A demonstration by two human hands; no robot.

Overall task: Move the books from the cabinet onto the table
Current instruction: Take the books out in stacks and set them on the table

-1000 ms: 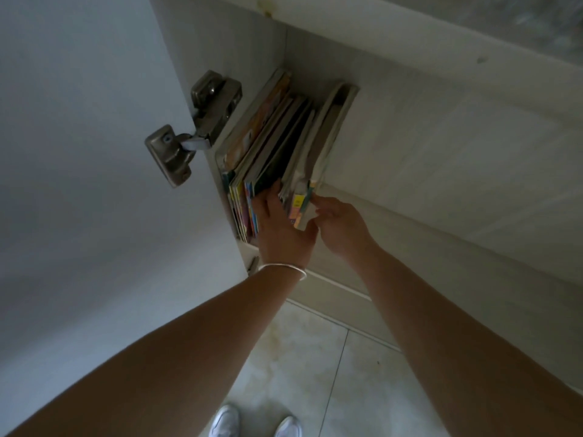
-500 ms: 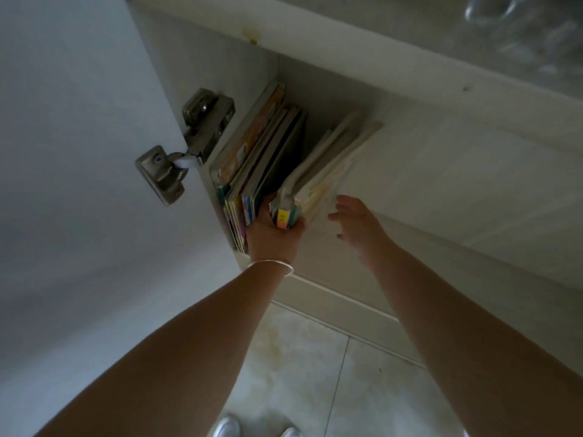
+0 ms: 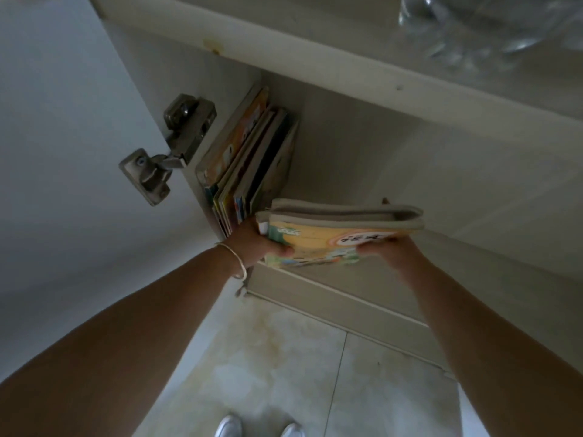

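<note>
A small stack of books (image 3: 328,238) with a yellow and green cover on the near side lies tipped flat at the cabinet's opening. My left hand (image 3: 255,244) grips its left end, my right hand (image 3: 388,250) grips its right end. Several more books (image 3: 249,162) stand upright inside the cabinet (image 3: 410,159), leaning against its left wall just behind my left hand. A thin bracelet sits on my left wrist.
The open white cabinet door (image 3: 63,137) fills the left, with a metal hinge (image 3: 167,146) beside the standing books. A shelf board (image 3: 315,55) runs above, with clear glassware (image 3: 492,29) at top right. Below are floor tiles (image 3: 268,357) and my white shoes (image 3: 258,428).
The books that stood leaning on the right of the row have been tipped over flat and drawn toward the cabinet's front. My right hand, free before, now holds their right end.
</note>
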